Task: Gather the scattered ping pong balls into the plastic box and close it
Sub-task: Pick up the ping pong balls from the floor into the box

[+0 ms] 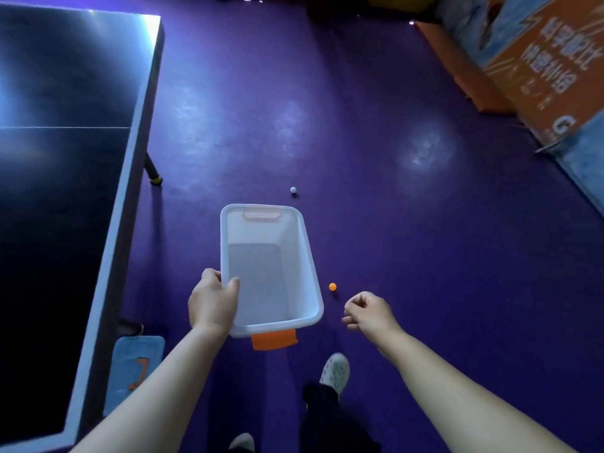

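Note:
A white plastic box (310, 273) with orange latches hangs above the purple floor, with no lid on it and nothing visible inside. My left hand (212, 300) grips its left rim, thumb inside. An orange ping pong ball (332, 286) lies on the floor just right of the box. A white ping pong ball (293, 189) lies beyond the box's far end. My right hand (367, 310) hovers a little below and right of the orange ball, fingers loosely curled, holding nothing.
A dark table tennis table (65, 158) fills the left side, its leg (152, 168) standing on the floor. An orange and blue barrier board (539, 70) runs along the right. A blue lid-like panel (134, 364) lies by the table's near corner. My feet (335, 371) are below the box.

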`<state>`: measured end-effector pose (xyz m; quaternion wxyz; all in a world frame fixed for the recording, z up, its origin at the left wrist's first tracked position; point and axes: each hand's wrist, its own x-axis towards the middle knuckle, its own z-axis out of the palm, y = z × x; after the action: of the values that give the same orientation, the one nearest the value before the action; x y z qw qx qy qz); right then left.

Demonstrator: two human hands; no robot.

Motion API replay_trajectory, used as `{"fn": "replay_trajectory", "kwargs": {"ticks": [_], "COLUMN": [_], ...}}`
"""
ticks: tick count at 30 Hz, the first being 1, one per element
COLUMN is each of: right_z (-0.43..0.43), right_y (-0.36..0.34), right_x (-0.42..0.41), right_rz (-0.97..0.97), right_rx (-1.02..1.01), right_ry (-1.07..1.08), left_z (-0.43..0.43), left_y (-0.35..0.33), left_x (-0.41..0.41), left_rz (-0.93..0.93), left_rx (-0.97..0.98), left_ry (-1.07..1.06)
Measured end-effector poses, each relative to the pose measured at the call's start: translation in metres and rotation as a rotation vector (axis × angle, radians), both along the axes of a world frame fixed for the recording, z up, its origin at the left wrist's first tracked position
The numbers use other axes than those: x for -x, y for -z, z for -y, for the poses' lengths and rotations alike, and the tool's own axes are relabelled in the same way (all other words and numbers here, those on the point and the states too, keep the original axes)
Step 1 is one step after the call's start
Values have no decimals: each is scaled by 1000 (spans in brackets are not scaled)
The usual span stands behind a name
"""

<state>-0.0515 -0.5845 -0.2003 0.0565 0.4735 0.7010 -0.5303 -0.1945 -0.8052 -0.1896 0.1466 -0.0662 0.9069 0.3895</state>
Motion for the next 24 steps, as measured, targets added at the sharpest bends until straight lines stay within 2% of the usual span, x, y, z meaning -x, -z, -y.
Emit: {"fn": "replay_trajectory", "kwargs": {"ticks": [9, 14, 18, 24], "right_z": [-164, -242, -282, -306], "right_y": [67, 127, 200, 348], "right_x": [99, 149, 185, 237], "right_rz": [126, 252, 312, 352], "right_rx": [25, 1, 17, 57], "right_ry": [-56, -105, -100, -85], "left_z": [-138, -202, -242, -284], "left_y": [47, 104, 166, 286], "left_x": [85, 124, 156, 205], "left_rz": [73, 111, 119, 152], "left_rx": [102, 176, 198, 121], "left_ry": [-79, -130, -176, -210]}}
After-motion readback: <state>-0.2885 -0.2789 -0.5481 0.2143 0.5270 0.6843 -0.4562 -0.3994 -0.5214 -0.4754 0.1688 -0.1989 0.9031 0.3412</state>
